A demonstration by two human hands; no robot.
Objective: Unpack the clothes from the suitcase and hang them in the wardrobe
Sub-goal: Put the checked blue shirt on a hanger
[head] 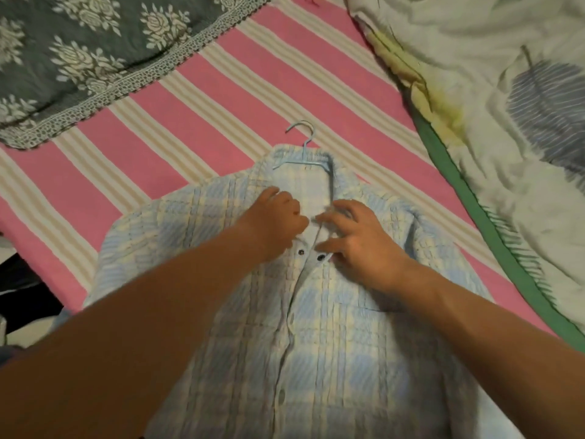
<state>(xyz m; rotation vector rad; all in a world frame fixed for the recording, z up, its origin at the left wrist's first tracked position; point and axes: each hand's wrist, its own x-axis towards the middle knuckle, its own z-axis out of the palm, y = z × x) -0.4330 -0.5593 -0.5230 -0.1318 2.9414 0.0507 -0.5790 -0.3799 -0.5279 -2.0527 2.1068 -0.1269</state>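
A light blue and cream checked shirt point(332, 327) lies flat on the bed, front up, with a pale blue hanger point(304, 153) inside its collar and the hook sticking out past the top. My left hand point(275, 220) has its fingers curled and pinches the left edge of the shirt's front opening just below the collar. My right hand point(357, 236) pinches the right edge beside it. A dark button and a buttonhole show just below both hands.
The bed is covered with a pink and cream striped sheet point(221, 99). A grey floral quilt point(79, 58) lies at the back left. A white rumpled blanket with a green border point(506, 137) lies along the right. Dark objects sit at the left edge.
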